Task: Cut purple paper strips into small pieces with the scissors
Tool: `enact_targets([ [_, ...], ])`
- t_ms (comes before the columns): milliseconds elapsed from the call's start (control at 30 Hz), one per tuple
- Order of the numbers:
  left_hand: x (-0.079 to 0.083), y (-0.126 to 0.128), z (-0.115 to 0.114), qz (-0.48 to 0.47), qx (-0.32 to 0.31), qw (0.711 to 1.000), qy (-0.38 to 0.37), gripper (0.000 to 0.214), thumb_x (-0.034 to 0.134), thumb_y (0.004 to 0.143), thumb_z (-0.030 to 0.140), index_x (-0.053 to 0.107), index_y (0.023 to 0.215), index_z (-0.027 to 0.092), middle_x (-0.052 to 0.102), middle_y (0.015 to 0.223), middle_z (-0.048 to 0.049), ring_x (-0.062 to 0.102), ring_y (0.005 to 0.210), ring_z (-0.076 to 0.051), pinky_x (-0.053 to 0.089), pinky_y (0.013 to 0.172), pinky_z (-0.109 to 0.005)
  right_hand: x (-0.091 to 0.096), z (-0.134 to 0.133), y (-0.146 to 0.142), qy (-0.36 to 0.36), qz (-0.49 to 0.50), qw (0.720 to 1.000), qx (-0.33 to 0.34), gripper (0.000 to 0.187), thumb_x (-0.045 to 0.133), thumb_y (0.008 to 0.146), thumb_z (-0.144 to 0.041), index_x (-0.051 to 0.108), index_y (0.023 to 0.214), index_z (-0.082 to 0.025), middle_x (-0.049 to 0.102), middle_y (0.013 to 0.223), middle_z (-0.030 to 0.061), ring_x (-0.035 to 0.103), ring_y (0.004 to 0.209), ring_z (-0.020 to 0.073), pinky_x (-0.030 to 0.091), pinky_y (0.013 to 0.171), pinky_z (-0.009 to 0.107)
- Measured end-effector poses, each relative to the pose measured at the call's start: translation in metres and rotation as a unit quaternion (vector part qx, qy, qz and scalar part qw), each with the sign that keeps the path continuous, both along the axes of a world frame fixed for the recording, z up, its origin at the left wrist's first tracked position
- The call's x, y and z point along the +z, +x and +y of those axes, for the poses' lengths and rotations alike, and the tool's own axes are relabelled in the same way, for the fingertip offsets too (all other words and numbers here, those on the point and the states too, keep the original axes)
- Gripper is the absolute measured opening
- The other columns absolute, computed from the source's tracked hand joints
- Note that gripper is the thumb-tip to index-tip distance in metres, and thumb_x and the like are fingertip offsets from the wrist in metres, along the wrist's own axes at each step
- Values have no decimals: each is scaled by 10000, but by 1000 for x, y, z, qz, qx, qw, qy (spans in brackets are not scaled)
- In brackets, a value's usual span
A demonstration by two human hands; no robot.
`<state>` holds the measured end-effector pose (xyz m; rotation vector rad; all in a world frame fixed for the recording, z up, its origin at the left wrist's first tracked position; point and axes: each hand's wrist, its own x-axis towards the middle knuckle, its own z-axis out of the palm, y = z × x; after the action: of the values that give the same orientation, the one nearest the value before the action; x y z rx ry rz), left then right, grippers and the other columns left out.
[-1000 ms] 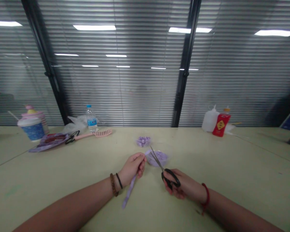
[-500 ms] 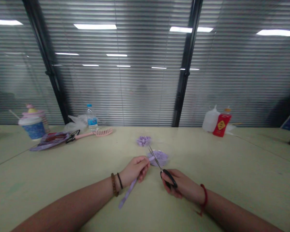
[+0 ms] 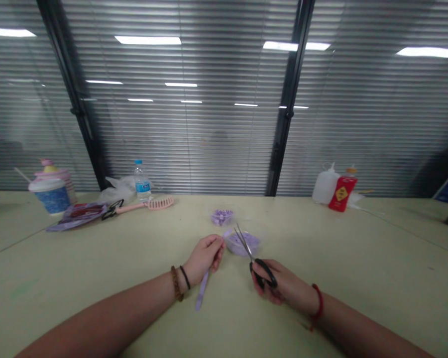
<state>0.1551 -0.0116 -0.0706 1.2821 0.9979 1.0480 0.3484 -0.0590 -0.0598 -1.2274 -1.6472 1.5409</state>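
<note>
My left hand [image 3: 208,256] is closed on a thin light-purple strip [image 3: 201,293]; its long end hangs below the palm and a short tip pokes out past the fingertips. My right hand [image 3: 271,279] grips the black handles of a pair of scissors [image 3: 251,252], the blades slightly apart and pointing up and left. Beyond the blades sits a clear bowl [image 3: 257,244] with small purple pieces in it, partly covered by the scissors. A smaller purple container [image 3: 222,217] stands behind that bowl. The blades and the strip are apart.
At the left are a blue paper cup [image 3: 52,200], a purple packet [image 3: 78,216], a pink hairbrush [image 3: 159,203] and a water bottle [image 3: 142,183]. A white squeeze bottle [image 3: 324,186] and a red bottle [image 3: 342,193] stand at the right. Blinds line the back.
My left hand has moved left and slightly up with the strip, away from the scissors. The scissors have shifted a little to the right, so a gap now separates blades and strip.
</note>
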Motion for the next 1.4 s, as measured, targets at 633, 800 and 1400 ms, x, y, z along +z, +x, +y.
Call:
enact_targets([
  [633,0,3,-7,78,-55,995,42,283,436,786,402,455,652,154,420,458,68,342,296,-35,265,265,-125,-2,0,-4,18,-20,1000,15,478,498,690,-614,434,641,-143,468,511,-33,297,301,13,195,294,161],
  [800,1,3,-6,67,-39,996,32,266,441,781,394,479,678,152,446,488,59,362,305,-42,279,272,-140,-4,2,-5,3,18,999,-36,519,496,666,-660,437,642,-144,454,482,-41,288,303,16,177,295,162],
  [1400,6,3,-12,37,-46,998,38,284,465,773,410,464,649,155,409,447,71,342,301,-41,271,277,-141,-5,-3,-5,-14,1,1000,27,537,488,661,-668,455,638,-132,501,502,-11,342,296,24,229,288,150],
])
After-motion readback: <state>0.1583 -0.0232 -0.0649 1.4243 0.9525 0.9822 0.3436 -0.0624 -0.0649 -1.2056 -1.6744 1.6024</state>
